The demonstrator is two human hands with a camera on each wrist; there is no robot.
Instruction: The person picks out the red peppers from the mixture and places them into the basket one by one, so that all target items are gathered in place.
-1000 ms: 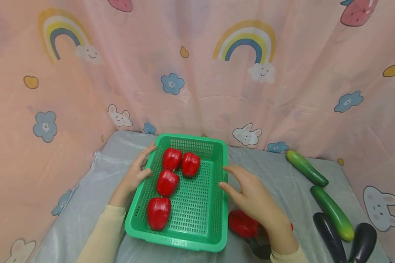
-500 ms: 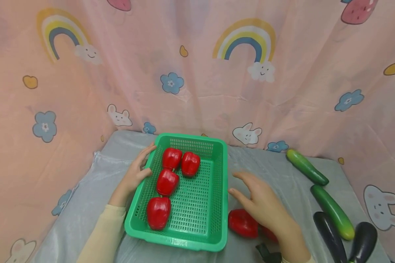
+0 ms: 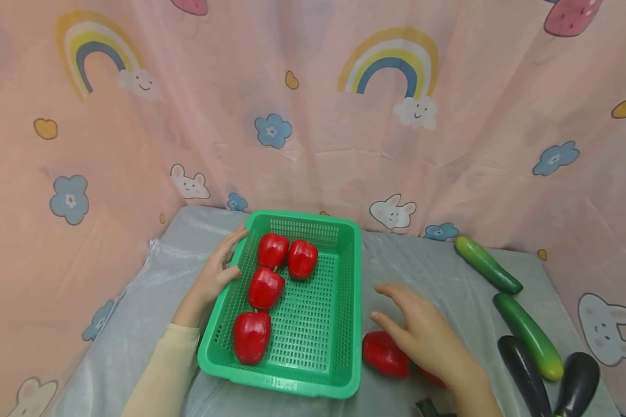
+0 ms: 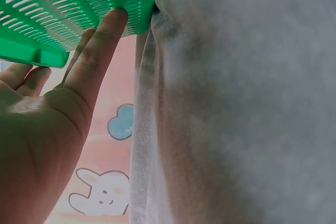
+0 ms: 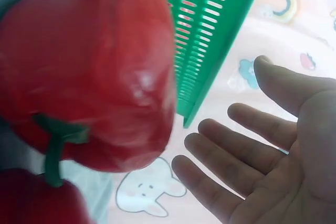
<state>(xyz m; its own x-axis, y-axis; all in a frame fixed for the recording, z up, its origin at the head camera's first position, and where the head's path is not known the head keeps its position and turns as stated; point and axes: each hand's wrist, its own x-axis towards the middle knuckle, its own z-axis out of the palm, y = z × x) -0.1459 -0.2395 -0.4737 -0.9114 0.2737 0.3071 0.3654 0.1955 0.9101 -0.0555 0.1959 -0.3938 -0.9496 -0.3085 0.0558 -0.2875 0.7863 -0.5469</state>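
Observation:
My left hand [image 3: 215, 277] lies along the left side of the green basket [image 3: 279, 382]. Its fingers are extended, and in the left wrist view one fingertip [image 4: 116, 17] touches the slotted wall. Inside the basket several red bell peppers [image 3: 252, 337] sit toward the left. Right of the basket, my right hand [image 3: 422, 333] hovers with fingers spread and nothing in it. Beneath and beside it lies a red bell pepper [image 3: 385, 354] on the cloth; a second one is mostly hidden by the hand. In the right wrist view, a large bell pepper [image 5: 89, 72] with a green stem is close to the camera.
Two green cucumbers [image 3: 527, 336] and two dark eggplants [image 3: 524, 373] lie at the right on the grey cloth [image 3: 188, 231]. A dark object [image 3: 430, 407] shows at the bottom edge near my right wrist. A pink printed curtain [image 3: 323, 174] hangs behind.
My right hand has drawn away from the basket's right rim, moving right and toward me, over the loose bell peppers. The left hand and basket stay put.

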